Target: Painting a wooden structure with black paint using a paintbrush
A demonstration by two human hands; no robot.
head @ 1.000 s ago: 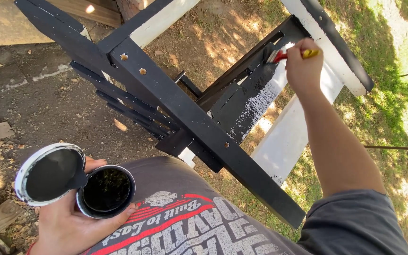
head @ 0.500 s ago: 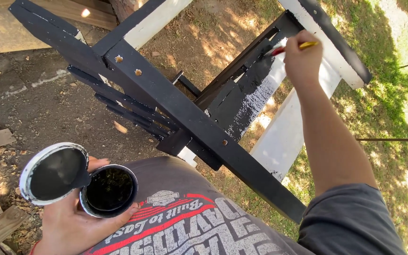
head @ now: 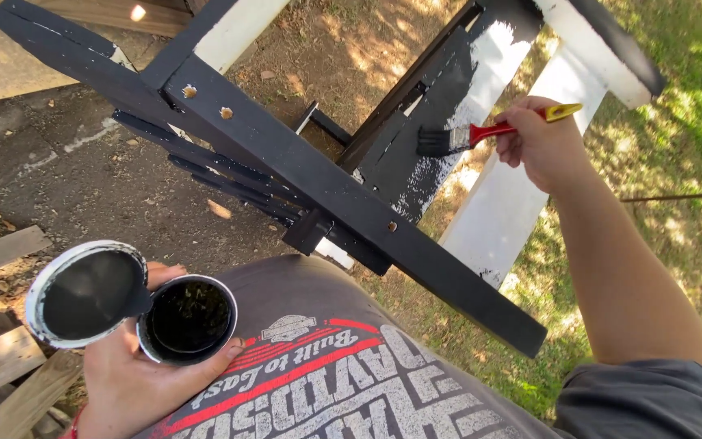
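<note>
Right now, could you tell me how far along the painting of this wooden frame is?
Done: the long crossbeam and the thin slats already look black. In hand: the right hand holds the brush against a half-covered board, while the left hand holds the open paint can and its lid. Left: that board's white part and the white plank.

Brush (head: 457,138): red handle, yellow tip, black bristles pressed to half-painted white board (head: 481,89). Can (head: 188,319): small, open, black paint inside, upright. Lid (head: 87,293): round, white-rimmed, black-coated, beside can, touching.
</note>
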